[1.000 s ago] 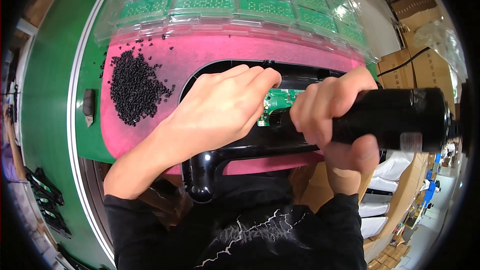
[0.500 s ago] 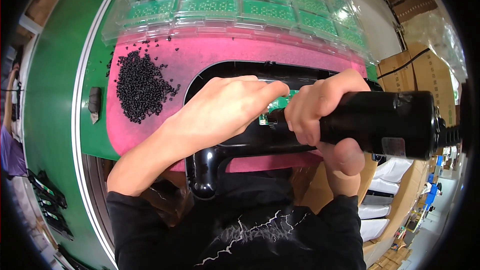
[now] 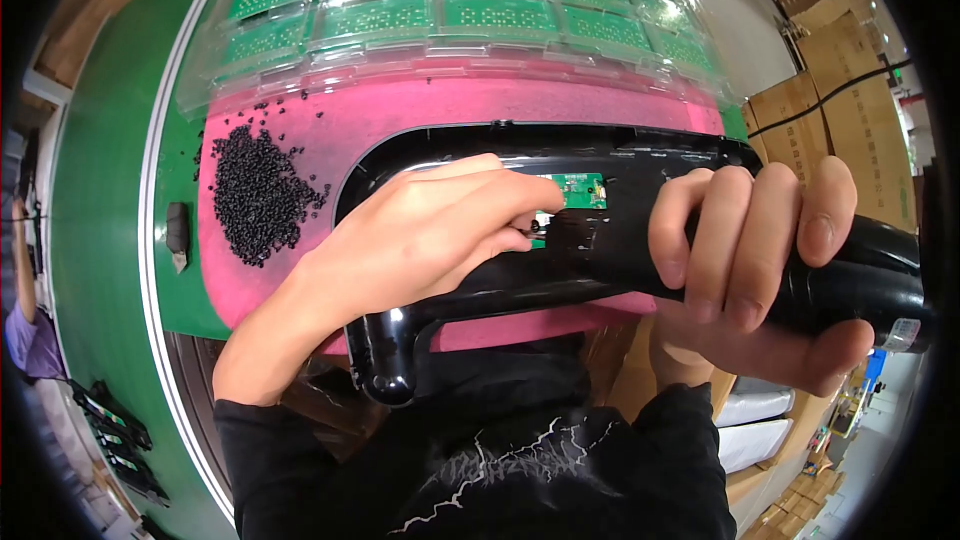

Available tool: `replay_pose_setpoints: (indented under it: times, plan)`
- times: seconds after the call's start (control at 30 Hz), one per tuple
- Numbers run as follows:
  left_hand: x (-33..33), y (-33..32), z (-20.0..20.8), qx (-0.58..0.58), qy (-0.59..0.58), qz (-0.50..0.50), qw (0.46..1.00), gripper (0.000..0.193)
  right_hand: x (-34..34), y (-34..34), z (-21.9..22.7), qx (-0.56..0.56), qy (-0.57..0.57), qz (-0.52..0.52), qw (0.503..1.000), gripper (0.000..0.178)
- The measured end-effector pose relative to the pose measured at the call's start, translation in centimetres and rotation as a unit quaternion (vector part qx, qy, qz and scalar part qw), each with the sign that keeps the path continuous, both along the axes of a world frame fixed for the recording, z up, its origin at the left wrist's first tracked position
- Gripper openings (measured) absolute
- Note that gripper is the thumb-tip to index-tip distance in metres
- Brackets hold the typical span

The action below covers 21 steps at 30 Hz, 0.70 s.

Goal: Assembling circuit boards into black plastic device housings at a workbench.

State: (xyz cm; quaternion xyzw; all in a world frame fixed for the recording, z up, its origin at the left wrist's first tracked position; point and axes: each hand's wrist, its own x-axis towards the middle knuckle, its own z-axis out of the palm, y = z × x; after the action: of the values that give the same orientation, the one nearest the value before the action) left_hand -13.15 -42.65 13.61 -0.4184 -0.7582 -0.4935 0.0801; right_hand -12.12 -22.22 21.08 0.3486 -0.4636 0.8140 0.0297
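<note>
My right hand point(image 3: 745, 250) is wrapped around a thick black electric screwdriver point(image 3: 860, 280), its front end pointing left. A small green circuit board point(image 3: 585, 190) lies in a glossy black plastic housing point(image 3: 520, 285), partly covered by the tool and my fingers. My left hand point(image 3: 430, 225) reaches over the housing from the left. Its thumb and forefinger pinch close to the tool's front end, at a small black screw point(image 3: 536, 227) by the board. The driver's bit is hard to make out.
A heap of tiny black screws point(image 3: 258, 195) lies on the pink mat point(image 3: 390, 105), left of the housing. Clear trays of green circuit boards point(image 3: 430, 15) stand behind. A small dark object point(image 3: 177, 230) rests on the green table point(image 3: 110, 170). Cardboard boxes point(image 3: 850, 130) stand at the right.
My right hand has shifted right along the screwdriver, its fingers more spread. The tool's rear end now sits lower and farther right. The view has shifted; more of the board's right side shows.
</note>
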Motion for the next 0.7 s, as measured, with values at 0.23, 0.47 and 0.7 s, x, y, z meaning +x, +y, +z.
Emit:
replay_pose_setpoints:
  times: [0.23,0.47,0.7]
  plan:
    - [0.1,0.7,0.7,-0.002,-0.052,0.025,0.998,0.033,0.0,2.8,0.1,0.096,0.013,-0.075,0.992,0.046]
    - [-0.4,0.2,0.8,-0.067,-0.009,0.064,0.996,0.052,-0.2,4.2,-1.4,0.146,-0.089,-0.178,0.969,0.046]
    - [-0.1,0.2,1.1,-0.057,-0.033,0.065,0.996,0.048,-0.3,3.3,-1.7,0.167,-0.116,-0.211,0.956,0.046]
